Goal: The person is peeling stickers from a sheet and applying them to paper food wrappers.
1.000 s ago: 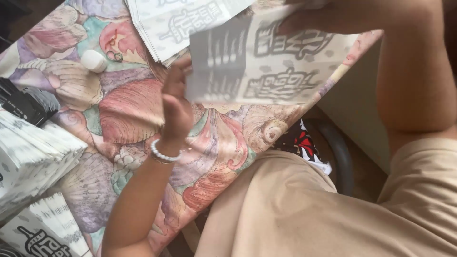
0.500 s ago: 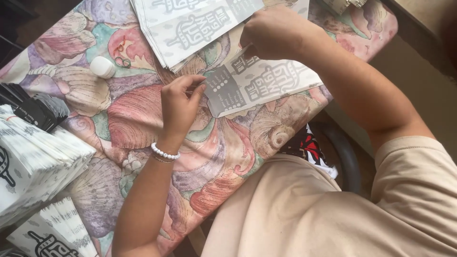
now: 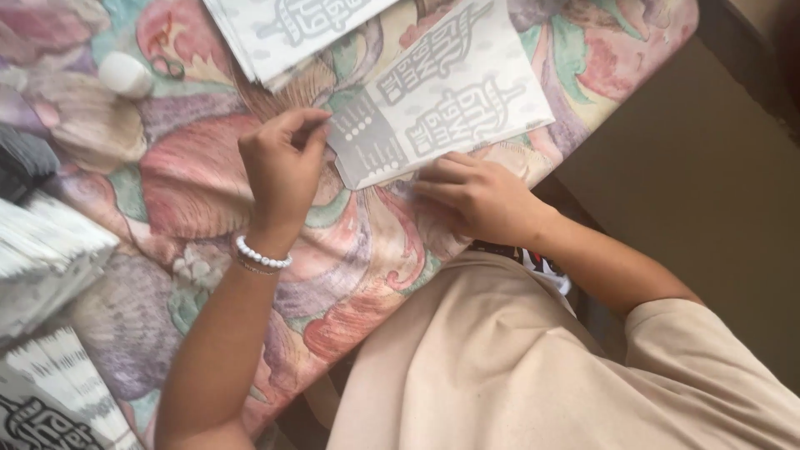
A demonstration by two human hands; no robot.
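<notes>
The printed paper sheet lies flat near the floral tablecloth's far edge. The left hand pinches its folded flap; the right hand presses the near edge, fingers flat. Folding seems underway; creasing needs firm pressure.

The stack of printed sheets at the far edge was cut off by the top of the frame, so its full extent could not be told. On the left, the piles of folded printed paper ran out past the frame's edge, as did a dark object too blurred to identify. The left hand hid the near-left corner of the printed paper bag, and the grip of its fingers there could not be made out. The right hand covered part of the worktop.
</notes>
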